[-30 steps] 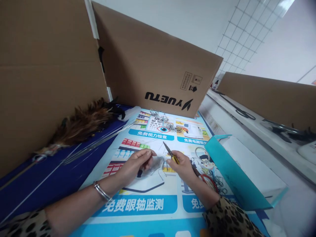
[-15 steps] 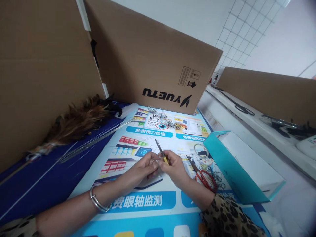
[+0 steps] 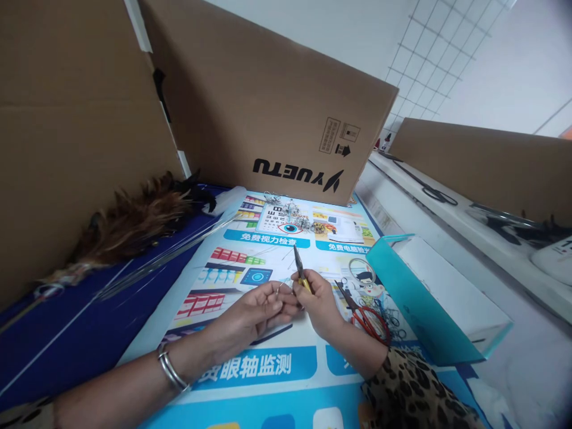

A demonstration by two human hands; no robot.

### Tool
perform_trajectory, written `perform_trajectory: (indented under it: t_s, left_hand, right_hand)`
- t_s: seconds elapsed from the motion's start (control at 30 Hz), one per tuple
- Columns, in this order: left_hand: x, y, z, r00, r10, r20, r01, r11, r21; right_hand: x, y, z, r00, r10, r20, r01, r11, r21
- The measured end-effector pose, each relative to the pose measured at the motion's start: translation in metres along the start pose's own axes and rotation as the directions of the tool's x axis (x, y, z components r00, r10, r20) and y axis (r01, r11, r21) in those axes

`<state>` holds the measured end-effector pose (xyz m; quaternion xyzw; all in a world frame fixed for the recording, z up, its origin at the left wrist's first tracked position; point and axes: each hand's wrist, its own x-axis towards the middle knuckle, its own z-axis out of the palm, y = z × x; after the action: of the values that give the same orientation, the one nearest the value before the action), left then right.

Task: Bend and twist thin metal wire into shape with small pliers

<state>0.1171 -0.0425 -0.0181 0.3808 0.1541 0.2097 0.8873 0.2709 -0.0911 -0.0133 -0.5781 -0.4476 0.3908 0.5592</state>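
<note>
My right hand [image 3: 318,301] is closed around a pair of pliers [image 3: 298,262] with yellow handles, its dark pointed jaws aimed away from me. A thin, bent piece of wire [image 3: 279,289] is pinched in the fingertips of my left hand [image 3: 263,310], which wears a silver bangle at the wrist. Both hands are close together over the printed sheet [image 3: 250,262]. Right of them lies a pair of red-handled scissors [image 3: 370,322], with several small wire rings [image 3: 395,319] beside it.
A turquoise open box [image 3: 415,310] stands at the right. Small wire pieces [image 3: 299,217] are heaped at the back before a tall cardboard panel [image 3: 268,89]. Feathers [image 3: 129,220] and long thin wires [image 3: 165,253] lie on the blue cloth [image 3: 67,345] at left.
The pliers have turned more upright and moved slightly right, away from the left fingers. My left hand has opened out a little, showing the curved wire. The view has shifted slightly.
</note>
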Motion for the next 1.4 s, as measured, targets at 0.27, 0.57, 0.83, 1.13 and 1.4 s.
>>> perform_trajectory:
  t_s: [0.27,0.57,0.83,1.13,1.4]
  left_hand:
    - [0.003,0.0,-0.006,0.999,-0.021,-0.033,0.022,0.998,0.051]
    - [0.007,-0.002,-0.013,0.992,0.108,-0.069,-0.1,0.989,0.111]
    - [0.011,0.0,-0.023,0.966,0.186,-0.181,-0.158,0.975,0.156]
    - [0.01,0.002,-0.025,0.956,0.23,-0.184,-0.163,0.934,0.318]
    - [0.01,0.002,-0.024,0.971,0.215,-0.103,-0.168,0.925,0.34]
  right_hand:
    - [0.0,0.004,-0.003,1.0,0.027,0.007,-0.027,0.999,0.033]
    - [-0.001,0.008,-0.006,0.995,0.061,0.074,-0.066,0.996,0.061]
    - [-0.004,0.003,-0.011,0.989,0.012,0.147,-0.015,1.0,0.021]
    - [-0.002,0.007,-0.022,0.993,-0.062,0.097,0.08,0.977,-0.196]
    - [-0.005,0.009,-0.035,0.946,-0.309,0.1,0.303,0.724,-0.619]
